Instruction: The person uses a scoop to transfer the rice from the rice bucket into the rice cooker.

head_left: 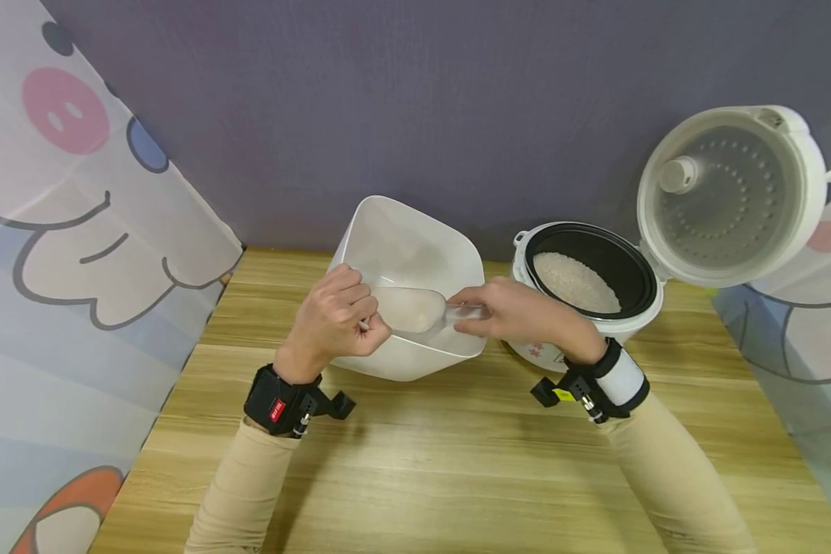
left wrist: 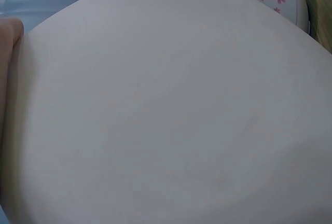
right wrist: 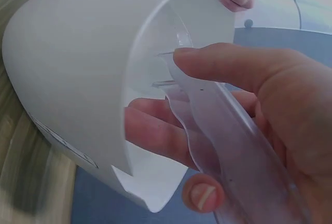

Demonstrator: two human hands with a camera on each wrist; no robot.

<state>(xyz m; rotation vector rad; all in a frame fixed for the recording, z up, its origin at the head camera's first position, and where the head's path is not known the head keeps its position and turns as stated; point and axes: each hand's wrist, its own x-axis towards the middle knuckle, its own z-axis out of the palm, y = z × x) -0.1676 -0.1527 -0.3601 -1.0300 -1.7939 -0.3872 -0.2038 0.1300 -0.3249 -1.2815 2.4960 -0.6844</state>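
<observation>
A white plastic bin (head_left: 422, 231) with a wide mouth is in the middle of the head view. My left hand (head_left: 335, 319) grips its left rim, fingers curled over the edge. My right hand (head_left: 508, 308) holds a clear plastic scoop by its handle (right wrist: 228, 125), thumb on top and fingers beneath. The scoop's bowl (head_left: 410, 309) is inside the bin's mouth, and whitish contents show in or through it. In the left wrist view the bin's outer wall (left wrist: 166, 105) fills nearly everything and hides the left fingers.
Right of the bin stands a white rice cooker (head_left: 654, 308) with its lid (head_left: 741, 192) raised and rice (head_left: 575, 281) in its dark pot. Both rest on a wood-grain table (head_left: 422, 462). A grey wall (head_left: 457, 100) rises behind, with printed curtains (head_left: 111, 231) at the sides.
</observation>
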